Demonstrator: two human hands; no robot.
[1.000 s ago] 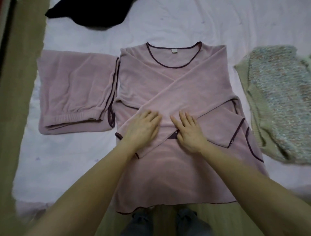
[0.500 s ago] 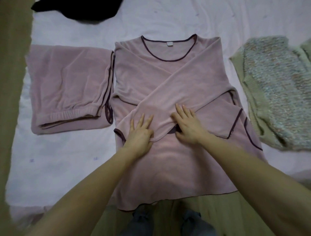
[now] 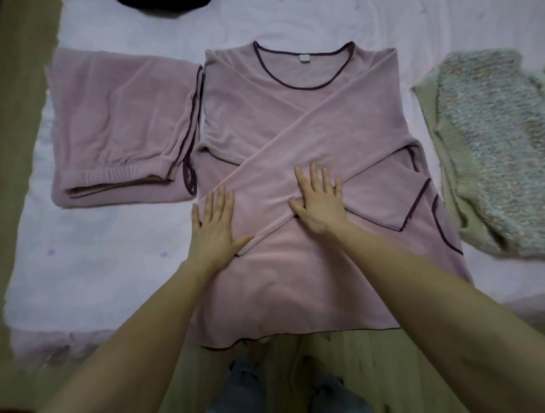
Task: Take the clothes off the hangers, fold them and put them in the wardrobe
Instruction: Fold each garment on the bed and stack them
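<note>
1. Two hands lie flat on the pink top (image 3: 295, 283); your left hand (image 3: 216, 233) rests at the cuff end of the sleeve folded across the front, fingers straight and slightly spread, thumb out to the right; your right hand (image 3: 320, 200) presses where the two sleeves cross, fingers straight and fanned apart; neither hand pinches or curls round any cloth.
2. The pink top lies face up near the middle of the bed sheet (image 3: 112, 259), neckline away from you, both sleeves folded inward to form a cross over the chest; its hem hangs over the near edge of the bed.
3. The surface is a pale lilac sheet, lightly creased toward the far side, with a few small darker marks left of the top; the floor (image 3: 368, 350) beyond the near edge is a light wood tone; a strip of the same tone runs down the left of the bed.
4. Folded pink trousers (image 3: 118, 126) lie just beside the top on its left, waistband toward you; a knitted green and blue garment (image 3: 486, 153) lies near the top on its right; a dark garment (image 3: 159, 3) sits at the far edge, mostly cut off.
5. Your own legs in grey-blue fabric show at the bottom of the view; detail there is too blurred to report.
</note>
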